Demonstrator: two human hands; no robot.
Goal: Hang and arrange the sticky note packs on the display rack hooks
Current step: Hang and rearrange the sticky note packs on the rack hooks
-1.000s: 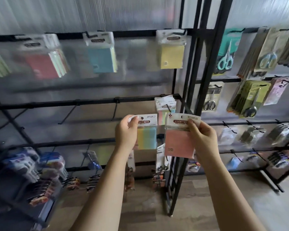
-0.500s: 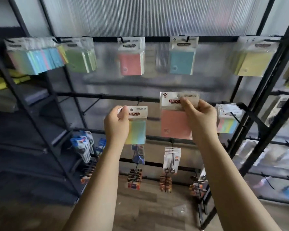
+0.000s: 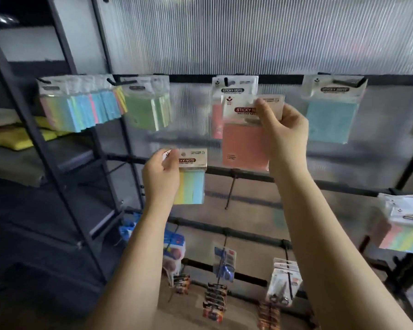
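Observation:
My right hand (image 3: 283, 132) pinches the header card of a pink sticky note pack (image 3: 244, 144), held up just below and in front of a hook (image 3: 226, 81) on the top rail where another pink pack (image 3: 217, 120) hangs. My left hand (image 3: 161, 177) grips a multicolour striped pack (image 3: 192, 184) lower down, level with the second rail. On the top rail also hang a thick bunch of multicolour packs (image 3: 81, 108), green packs (image 3: 148, 110) and a blue pack (image 3: 330, 120).
A bare hook (image 3: 231, 189) sticks out from the second rail (image 3: 296, 181) under the pink pack. More multicolour packs (image 3: 408, 225) hang at the right edge. Pens, batteries and scissors (image 3: 283, 284) hang on lower rails. A dark shelf unit (image 3: 45, 151) stands at the left.
The view swung left along the rack. My right hand raised the pink pack from the second rail's height up to the top-row pink pack. My left hand stayed low with the striped pack.

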